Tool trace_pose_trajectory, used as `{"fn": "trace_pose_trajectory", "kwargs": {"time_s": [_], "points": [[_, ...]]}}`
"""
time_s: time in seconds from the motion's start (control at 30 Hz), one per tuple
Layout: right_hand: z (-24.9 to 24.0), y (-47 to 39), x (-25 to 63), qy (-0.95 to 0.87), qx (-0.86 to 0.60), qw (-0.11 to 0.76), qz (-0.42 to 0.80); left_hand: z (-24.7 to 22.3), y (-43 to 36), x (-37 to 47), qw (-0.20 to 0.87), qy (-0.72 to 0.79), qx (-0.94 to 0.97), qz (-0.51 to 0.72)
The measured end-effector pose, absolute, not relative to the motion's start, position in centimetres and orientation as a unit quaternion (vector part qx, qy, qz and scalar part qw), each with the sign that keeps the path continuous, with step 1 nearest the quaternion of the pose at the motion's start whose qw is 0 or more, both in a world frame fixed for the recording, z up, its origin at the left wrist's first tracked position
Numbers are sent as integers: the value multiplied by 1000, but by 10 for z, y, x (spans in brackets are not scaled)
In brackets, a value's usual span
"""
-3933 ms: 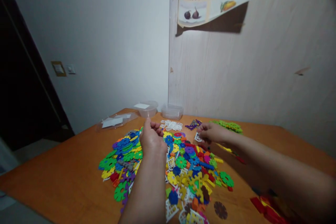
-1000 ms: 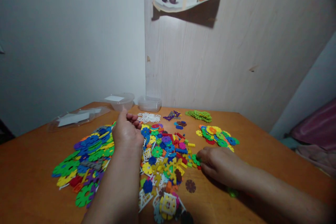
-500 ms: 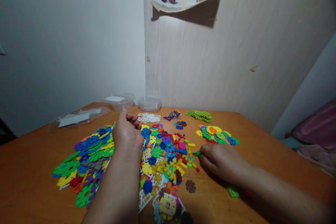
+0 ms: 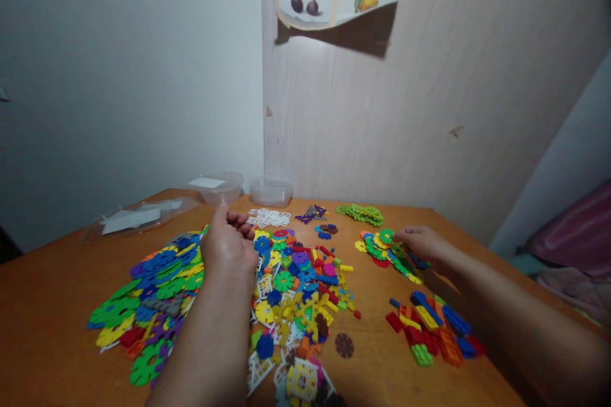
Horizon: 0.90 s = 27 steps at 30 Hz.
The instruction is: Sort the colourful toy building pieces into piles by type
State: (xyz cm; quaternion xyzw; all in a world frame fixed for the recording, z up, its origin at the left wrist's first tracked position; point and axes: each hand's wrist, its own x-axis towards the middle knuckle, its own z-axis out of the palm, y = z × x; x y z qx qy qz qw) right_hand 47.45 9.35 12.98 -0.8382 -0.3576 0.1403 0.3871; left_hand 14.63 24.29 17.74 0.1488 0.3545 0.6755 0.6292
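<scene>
My right hand [image 4: 420,243] is at the right of the table, its fingertips pinching a green notched disc [image 4: 387,236] at a small pile of multicoloured notched discs [image 4: 379,245]. My left hand [image 4: 229,238] hovers over the large mixed pile, palm turned to the right and fingers curled in; whatever they may hold is hidden. Below it spread larger flat discs [image 4: 167,262] on the left and mixed small plastic pieces [image 4: 286,315] on the right. A lone brown disc [image 4: 344,345] lies at the front of the mixed pile.
Building bricks [image 4: 432,324] are heaped at right front. Along the back lie white frame pieces [image 4: 270,217], purple and grey pieces [image 4: 312,213], blue and brown discs [image 4: 327,231] and light green pieces [image 4: 360,214]. Clear tubs [image 4: 271,193] and lids [image 4: 138,216] stand behind; the wall [image 4: 334,140] rises beyond.
My right hand has moved away and to the right, from the edge of the mixed pile to the disc pile, uncovering the brick heap. My left hand has hardly changed.
</scene>
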Motion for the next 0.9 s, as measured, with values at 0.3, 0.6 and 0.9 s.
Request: {"fn": "trace_pose_trajectory", "kwargs": {"time_s": [0.3,0.6,0.9], "points": [[125,93,469,-337,-848,381,148,177,243,146,629,363,150,671],[120,84,406,-631,-720,208,203,175,245,145,630,358,161,670],[110,96,376,-634,-744,111,183,177,244,146,629,361,147,672]]}}
